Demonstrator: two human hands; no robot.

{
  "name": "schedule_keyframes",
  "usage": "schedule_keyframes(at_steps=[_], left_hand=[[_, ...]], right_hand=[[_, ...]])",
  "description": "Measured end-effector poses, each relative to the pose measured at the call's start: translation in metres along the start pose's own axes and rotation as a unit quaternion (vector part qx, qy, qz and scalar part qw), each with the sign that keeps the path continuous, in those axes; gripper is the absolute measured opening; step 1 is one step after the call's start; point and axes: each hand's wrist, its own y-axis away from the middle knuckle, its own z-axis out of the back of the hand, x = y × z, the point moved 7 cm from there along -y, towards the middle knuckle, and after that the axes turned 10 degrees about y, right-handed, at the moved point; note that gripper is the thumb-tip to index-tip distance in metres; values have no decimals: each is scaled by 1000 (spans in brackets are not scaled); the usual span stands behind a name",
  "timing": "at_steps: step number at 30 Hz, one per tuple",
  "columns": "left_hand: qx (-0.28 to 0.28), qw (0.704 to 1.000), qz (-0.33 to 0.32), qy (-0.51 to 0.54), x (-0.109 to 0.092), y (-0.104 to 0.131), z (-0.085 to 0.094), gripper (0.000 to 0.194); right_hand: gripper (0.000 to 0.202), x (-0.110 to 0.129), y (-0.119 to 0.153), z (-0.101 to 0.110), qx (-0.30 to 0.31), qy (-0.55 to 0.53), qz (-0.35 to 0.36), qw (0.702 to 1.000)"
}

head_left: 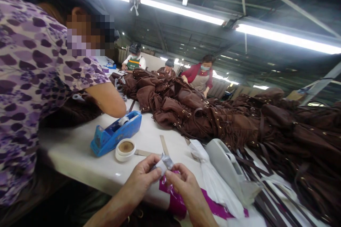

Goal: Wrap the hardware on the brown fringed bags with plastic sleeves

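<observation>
Close to the table's front edge, my left hand (146, 172) pinches a small white and grey crumpled piece (165, 163) between thumb and fingers. On its other side my right hand (184, 178) is closed too, with the fingertips at the same piece. Whether it is paper, foil or plastic cannot be made out. Shiny purple plastic (178, 204) lies below my hands. A small round white jar (125, 155) with brown contents stands left of them. Two narrow grey-beige strips (164, 144) lie just beyond.
A blue tape dispenser (114, 133) sits at left, a grey tape dispenser (223, 165) at right beside white plastic (209, 173). Brown fringed leather bags (191, 106) are heaped across the table (80, 156). A person in a purple patterned top (45, 60) leans in from the left; several others work behind.
</observation>
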Motion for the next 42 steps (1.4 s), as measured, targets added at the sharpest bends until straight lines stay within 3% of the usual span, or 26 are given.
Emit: schedule_keyframes(at_steps=[12, 23, 28, 33, 39, 42], left_hand=[[-15, 995, 4, -100, 9, 4, 0, 25], [-58, 948, -24, -313, 5, 15, -4, 23], [-45, 930, -44, -362, 2, 20, -9, 26], [1, 921, -78, -382, -3, 24, -25, 18], [-1, 917, -102, -385, 8, 31, -32, 20], [-13, 950, -65, -305, 12, 31, -28, 31]], right_hand=[[41, -9, 5, 14, -84, 32, 1, 996], [38, -6, 19, 13, -50, 48, -11, 997], [46, -32, 17, 3, -16, -82, -71, 994], [47, -54, 20, -14, 2, -278, -98, 955], [59, -74, 30, -24, -8, -326, -149, 933], [57, -75, 30, -18, -6, -304, -127, 944]])
